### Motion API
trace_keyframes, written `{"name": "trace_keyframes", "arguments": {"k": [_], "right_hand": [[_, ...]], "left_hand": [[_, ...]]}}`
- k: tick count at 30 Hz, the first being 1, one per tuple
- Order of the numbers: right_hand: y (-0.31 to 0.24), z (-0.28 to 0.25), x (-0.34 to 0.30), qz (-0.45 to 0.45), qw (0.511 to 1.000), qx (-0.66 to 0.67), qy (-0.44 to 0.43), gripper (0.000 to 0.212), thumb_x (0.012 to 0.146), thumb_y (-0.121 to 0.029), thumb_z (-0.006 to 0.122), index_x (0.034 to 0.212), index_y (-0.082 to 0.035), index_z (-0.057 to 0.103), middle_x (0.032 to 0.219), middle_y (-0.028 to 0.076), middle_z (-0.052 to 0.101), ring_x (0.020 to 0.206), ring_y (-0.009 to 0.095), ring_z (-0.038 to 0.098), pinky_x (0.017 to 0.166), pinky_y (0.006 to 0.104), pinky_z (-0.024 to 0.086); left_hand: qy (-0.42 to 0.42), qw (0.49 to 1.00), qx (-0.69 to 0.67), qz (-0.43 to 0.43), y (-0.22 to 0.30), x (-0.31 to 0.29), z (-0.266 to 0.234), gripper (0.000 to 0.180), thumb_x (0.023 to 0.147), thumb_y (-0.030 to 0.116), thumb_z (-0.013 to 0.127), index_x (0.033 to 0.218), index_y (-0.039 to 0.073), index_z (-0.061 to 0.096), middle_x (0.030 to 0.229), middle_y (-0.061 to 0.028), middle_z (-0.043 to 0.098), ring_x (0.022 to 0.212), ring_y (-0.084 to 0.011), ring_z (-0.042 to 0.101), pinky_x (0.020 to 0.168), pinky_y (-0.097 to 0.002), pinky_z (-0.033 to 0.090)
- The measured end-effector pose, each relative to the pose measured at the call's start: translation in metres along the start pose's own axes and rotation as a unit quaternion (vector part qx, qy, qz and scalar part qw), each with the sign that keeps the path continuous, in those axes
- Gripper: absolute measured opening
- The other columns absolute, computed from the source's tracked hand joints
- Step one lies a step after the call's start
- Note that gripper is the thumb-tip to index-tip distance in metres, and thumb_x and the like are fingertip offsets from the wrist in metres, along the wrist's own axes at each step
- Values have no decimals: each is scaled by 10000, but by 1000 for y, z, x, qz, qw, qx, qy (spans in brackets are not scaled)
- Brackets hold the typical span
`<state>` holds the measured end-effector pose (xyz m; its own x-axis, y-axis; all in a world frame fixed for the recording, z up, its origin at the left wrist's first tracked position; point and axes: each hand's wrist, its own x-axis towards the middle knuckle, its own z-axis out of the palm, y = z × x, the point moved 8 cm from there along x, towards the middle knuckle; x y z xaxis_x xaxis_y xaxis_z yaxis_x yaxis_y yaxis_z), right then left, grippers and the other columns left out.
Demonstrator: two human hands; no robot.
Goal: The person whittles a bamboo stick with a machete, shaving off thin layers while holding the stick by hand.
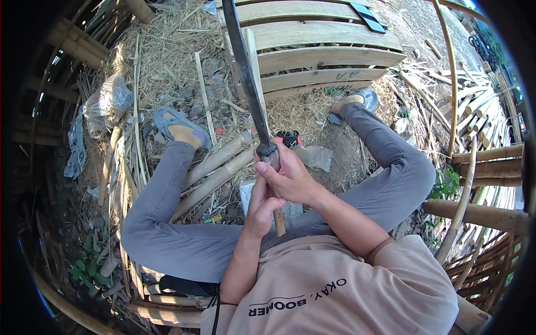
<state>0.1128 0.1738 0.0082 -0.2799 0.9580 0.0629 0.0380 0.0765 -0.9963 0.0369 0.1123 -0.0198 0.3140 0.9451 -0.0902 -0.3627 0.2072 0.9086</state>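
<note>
A machete (250, 84) with a long dark blade points up and away from me, tilted slightly left, its tip beyond the top edge. Dark wrapping (267, 151) shows where the blade meets the handle. My right hand (291, 177) is closed round the upper handle, thumb laid across it. Just below, my left hand (259, 211) is wrapped round the lower part, the two hands touching. The wooden handle end (280, 223) sticks out beneath them. My palms and fingers hide most of the handle.
Ahead is a slatted wooden crate (324, 58) with a phone (368, 18) on top. Bamboo poles (215, 178) lie between my legs, near a black and red object (288, 138). A plastic bag (109, 103) stands left; cut bamboo (480, 111) is piled right. Straw covers the ground.
</note>
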Motion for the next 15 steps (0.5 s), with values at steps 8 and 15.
{"name": "trace_keyframes", "arguments": {"k": [8,15], "right_hand": [[-14,15,1,-180,977,-109,-31,409,1023,-314,447,1174,65,479,1110,192,492,1059,349,452,972,407,363],[39,-16,-27,-13,979,-18,204,488,1054,-424,326,1241,-3,484,1182,122,523,1090,210,501,932,350,421]], "left_hand": [[75,996,-30,42,-9,5,-20,603,1047,494,373,1418,21,413,1305,-79,531,1193,-144,522,977,-295,431],[207,974,97,-4,-22,8,-46,407,1002,414,573,780,73,576,654,44,515,589,-37,461,506,-240,344]]}}
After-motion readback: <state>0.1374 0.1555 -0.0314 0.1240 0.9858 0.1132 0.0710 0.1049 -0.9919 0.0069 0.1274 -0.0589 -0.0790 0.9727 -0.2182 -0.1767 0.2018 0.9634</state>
